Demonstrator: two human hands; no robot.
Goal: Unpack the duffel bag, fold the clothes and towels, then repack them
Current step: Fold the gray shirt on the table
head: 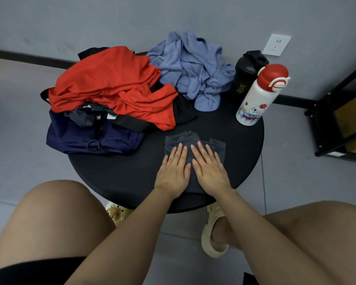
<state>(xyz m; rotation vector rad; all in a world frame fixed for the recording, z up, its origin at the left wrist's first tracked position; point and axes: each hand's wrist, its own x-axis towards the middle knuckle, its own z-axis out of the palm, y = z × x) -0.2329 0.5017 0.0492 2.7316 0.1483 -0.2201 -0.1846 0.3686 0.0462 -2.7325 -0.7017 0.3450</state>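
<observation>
You sat at a round black table (245, 161). Grey wall (132, 17) held a socket (276, 44); a shelf (337, 112) stood right.

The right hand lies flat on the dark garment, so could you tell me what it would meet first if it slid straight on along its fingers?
Probably bare table past the dark garment; further on, perhaps the blue towel, though depth is unclear.

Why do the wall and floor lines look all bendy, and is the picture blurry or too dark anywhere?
In the head view, the wide lens bends the dark baseboard and the shelf near the edges. The light is soft and even, with no glare and only faint shadows. The dark garment under the left hand and right hand almost blends into the black table. Nothing looks badly blurred.
</observation>
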